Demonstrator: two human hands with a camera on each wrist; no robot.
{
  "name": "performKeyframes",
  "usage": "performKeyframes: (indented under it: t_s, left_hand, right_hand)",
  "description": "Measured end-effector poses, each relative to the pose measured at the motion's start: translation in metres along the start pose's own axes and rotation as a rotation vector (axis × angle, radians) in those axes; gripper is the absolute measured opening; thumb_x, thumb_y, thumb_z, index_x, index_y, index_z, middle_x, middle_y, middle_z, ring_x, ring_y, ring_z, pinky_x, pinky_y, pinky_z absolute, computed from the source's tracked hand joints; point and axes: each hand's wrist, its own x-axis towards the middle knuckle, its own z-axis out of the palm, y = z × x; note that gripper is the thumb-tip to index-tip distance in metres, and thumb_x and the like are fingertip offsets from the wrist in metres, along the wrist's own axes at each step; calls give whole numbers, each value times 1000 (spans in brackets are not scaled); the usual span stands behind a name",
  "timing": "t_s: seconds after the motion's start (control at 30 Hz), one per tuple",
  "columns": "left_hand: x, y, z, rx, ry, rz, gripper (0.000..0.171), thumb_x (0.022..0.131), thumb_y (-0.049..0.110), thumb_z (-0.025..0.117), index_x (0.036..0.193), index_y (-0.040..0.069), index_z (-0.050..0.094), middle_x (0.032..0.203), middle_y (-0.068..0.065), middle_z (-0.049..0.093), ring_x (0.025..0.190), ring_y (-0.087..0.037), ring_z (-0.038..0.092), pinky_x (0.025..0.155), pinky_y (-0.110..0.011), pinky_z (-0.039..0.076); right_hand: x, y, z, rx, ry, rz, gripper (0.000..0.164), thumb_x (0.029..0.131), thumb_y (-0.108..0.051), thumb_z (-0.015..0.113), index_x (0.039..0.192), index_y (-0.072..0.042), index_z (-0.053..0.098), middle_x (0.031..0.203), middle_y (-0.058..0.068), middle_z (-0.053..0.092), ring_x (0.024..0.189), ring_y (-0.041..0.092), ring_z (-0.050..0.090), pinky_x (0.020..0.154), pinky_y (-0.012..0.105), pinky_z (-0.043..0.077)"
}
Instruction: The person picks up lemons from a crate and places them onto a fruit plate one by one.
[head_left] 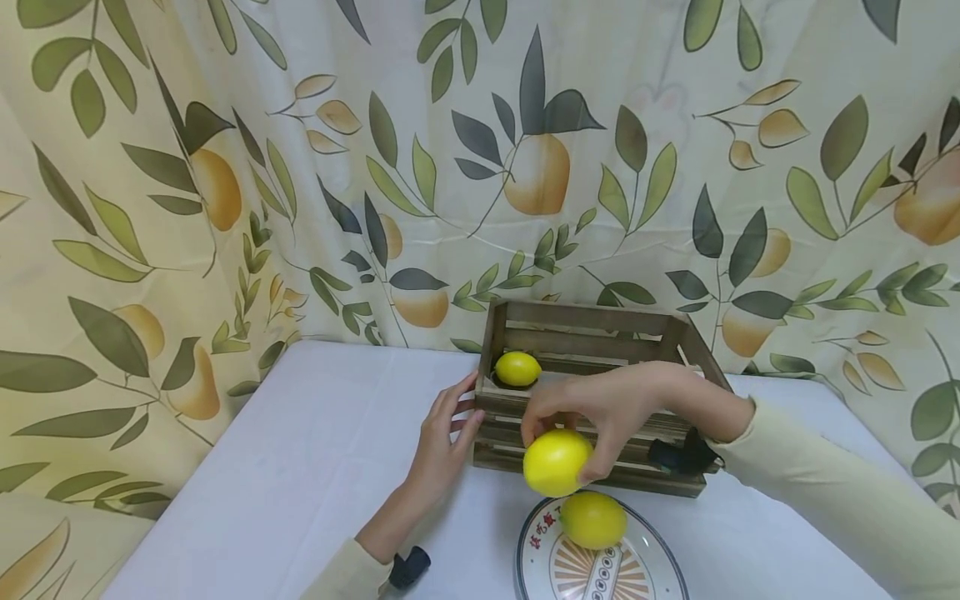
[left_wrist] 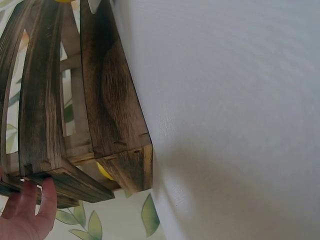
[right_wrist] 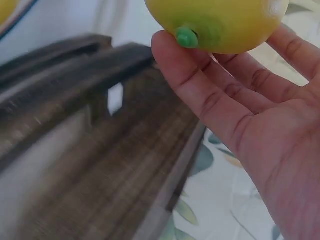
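Our right hand (head_left: pixel 606 402) pinches a lemon (head_left: pixel 557 462) between thumb and curled fingers, in front of a crate (head_left: pixel 585 314) on the white surface (head_left: pixel 300 450). Our left hand (head_left: pixel 445 437), loosely open and gripping nothing, touches the crate's left end. We see a second lemon (head_left: pixel 594 522) on the plate (head_left: pixel 662 554) nearby and a third lemon (head_left: pixel 517 368) inside the crate, toward the left.
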Motion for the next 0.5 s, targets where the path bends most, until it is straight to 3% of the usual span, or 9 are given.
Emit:
performKeyframes:
  t_s: [0.3, 0.5]
  left_hand:
    - [0, -1, 0, -9, 5, 14, 53, 98, 12, 58, 148, 16, 39, 137, -13, 49, 114, -29, 59, 90, -44, 54]
    - [0, -1, 0, -8, 3, 8, 53, 98, 12, 58, 148, 17, 40, 137, -12, 49, 114, -29, 59, 90, -45, 54]
  right_hand:
    - [20, 19, 39, 26, -90, -3, 49, 79, -24, 76, 124, -20, 55, 115, -9, 53, 102, 0, 48, 87, 22, 50]
    - [26, 29, 53, 21, -102, -26, 49, 80, -20, 77, 123, -19, 55, 113, -8, 53, 101, -2, 47, 84, 19, 51]
